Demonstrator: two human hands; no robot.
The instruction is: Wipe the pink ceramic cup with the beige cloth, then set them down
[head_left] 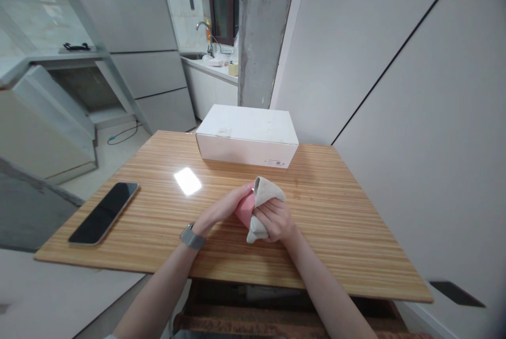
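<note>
A small pink object (245, 209) of a kind I cannot make out is between my hands, above the near middle of the wooden table (336, 223). My left hand (229, 203) wraps round its far left side, with most of the fingers hidden behind it. In my right hand (276, 219) a whitish cloth (268, 190) is bunched, pressed against the pink object's right side. The cloth's upper fold and a lower corner stick out past the curled fingers. A watch with a grey band (193, 237) is on my left wrist.
A closed white box (247, 136) stands at the table's far edge. On the left lies a black-screened phone (104, 213). A grey pillar (263, 33) and a white wall (415, 144) rise beyond the table. Below its near edge is an open drawer (245, 323).
</note>
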